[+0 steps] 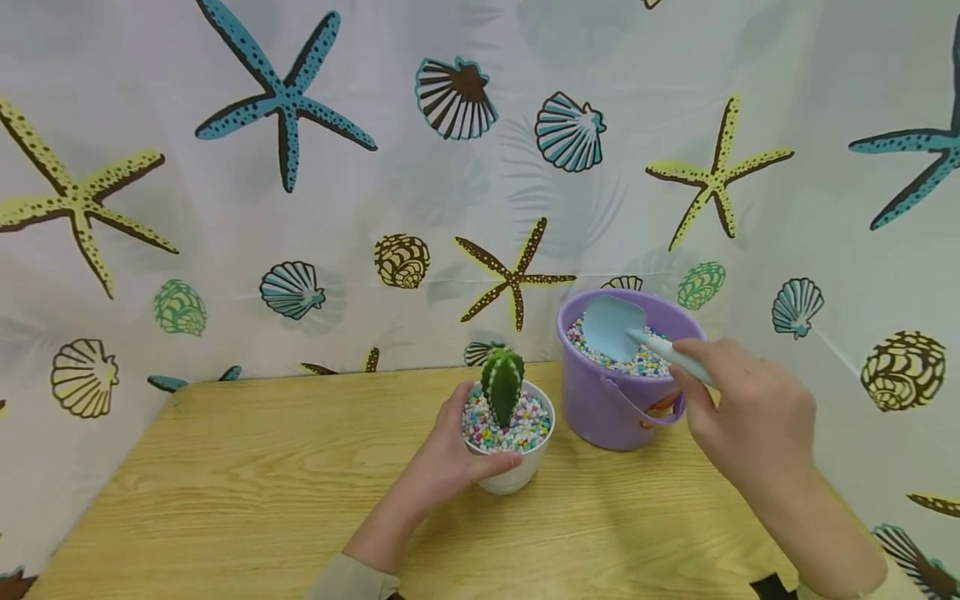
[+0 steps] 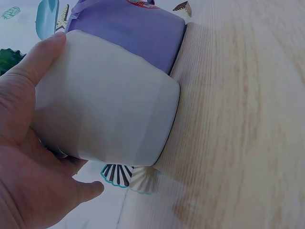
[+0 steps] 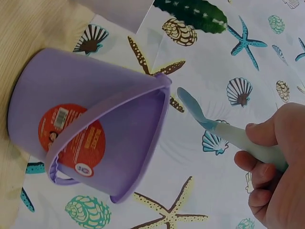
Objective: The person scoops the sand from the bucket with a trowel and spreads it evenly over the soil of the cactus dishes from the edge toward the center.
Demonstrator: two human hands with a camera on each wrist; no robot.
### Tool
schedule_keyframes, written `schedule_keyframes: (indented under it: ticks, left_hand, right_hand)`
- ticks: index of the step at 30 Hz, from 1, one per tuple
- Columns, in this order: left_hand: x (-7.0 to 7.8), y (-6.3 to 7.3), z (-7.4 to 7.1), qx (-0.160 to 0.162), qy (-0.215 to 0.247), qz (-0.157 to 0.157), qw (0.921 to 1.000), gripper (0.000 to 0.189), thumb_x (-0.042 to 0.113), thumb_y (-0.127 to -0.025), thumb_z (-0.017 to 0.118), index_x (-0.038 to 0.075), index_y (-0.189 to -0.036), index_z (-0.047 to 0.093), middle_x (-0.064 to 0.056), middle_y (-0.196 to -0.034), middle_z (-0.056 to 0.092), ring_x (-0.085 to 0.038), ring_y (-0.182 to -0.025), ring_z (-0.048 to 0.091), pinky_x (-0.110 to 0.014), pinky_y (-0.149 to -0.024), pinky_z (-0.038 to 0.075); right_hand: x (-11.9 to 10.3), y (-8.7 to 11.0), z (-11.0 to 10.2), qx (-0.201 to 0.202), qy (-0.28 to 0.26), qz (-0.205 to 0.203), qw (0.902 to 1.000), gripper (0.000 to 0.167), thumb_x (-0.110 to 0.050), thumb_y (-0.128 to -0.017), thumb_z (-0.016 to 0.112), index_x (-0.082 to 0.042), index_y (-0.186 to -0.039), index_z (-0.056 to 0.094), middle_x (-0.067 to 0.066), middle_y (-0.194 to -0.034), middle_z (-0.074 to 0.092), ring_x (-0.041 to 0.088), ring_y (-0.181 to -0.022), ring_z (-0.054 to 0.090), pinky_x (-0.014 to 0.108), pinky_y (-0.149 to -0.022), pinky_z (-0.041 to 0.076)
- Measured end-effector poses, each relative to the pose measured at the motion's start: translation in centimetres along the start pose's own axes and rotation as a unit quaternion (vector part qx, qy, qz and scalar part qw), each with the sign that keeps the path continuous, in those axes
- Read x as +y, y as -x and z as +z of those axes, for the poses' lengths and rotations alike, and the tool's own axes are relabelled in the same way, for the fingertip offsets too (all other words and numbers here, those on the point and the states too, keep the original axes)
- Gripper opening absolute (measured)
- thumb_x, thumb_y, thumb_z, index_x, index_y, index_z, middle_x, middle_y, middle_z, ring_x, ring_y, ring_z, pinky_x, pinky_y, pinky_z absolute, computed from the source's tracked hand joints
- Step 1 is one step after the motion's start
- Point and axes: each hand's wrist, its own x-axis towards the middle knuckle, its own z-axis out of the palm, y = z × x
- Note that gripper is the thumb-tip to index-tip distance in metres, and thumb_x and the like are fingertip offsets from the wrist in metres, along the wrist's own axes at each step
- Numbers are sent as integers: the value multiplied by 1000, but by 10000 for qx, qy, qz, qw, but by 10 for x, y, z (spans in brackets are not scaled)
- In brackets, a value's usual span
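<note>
My left hand [image 1: 447, 454] holds a white flowerpot [image 1: 510, 476] by its upper side, thumb at the near rim and fingers on the far left. The pot stands upright on the table, filled with multicoloured beads [image 1: 528, 427] around a green cactus [image 1: 502, 385]. In the left wrist view the pot [image 2: 109, 100] hides part of the fingers. My right hand [image 1: 750, 408] grips the pale handle of a light blue toy shovel [image 1: 611, 327]. Its blade hangs above a purple bucket [image 1: 600, 412] holding similar beads; the right wrist view shows the shovel [image 3: 193, 105] apart from the rim.
A wooden table [image 1: 262, 483] extends left and in front of the pot. Behind it hangs a white cloth [image 1: 337, 208] printed with starfish and shells, close to the bucket. The bucket's purple handle [image 3: 105, 107] hangs down on its near side.
</note>
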Motion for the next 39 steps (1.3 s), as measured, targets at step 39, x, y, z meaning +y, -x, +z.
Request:
schedule_keyframes:
  ticks: [39]
  left_hand:
    - [0,0,-1,-14,12,9,10000,131,42,-79,103,10,-175,19,-26,-172,31,-49,-155,39,-66,-126,33]
  right_hand:
    - [57,-28,-11,-2210,600,947,9688,19,-18,-101,77,-6,-116,79,15,-101,80,17,-54,54,34,-43,37]
